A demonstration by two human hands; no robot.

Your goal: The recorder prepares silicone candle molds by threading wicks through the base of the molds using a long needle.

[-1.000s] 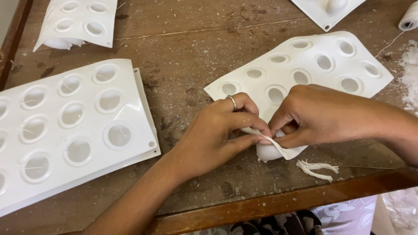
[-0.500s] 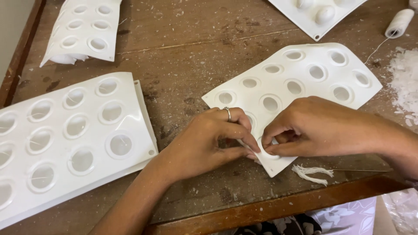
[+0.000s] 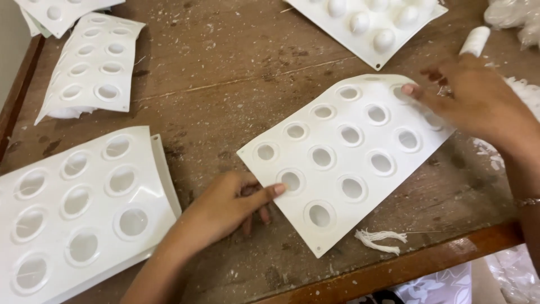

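A white moulded tray (image 3: 343, 152) with round cavities lies slanted on the worn wooden tabletop (image 3: 225, 62), near its front edge. The left hand (image 3: 228, 205) is pressed against the tray's near-left edge, fingers curled with the thumb laid on top — nothing is gripped. The right hand (image 3: 478, 101) is blurred over the far-right corner; whether its fingers are closed cannot be told.

Held only at two corners, the thin tray could flex or slide off the front edge — the loose thread tuft (image 3: 382, 239) might be swept off with it.

Five trays are counted; the central one shows twelve cavities. One white spool (image 3: 475, 40) is seen.
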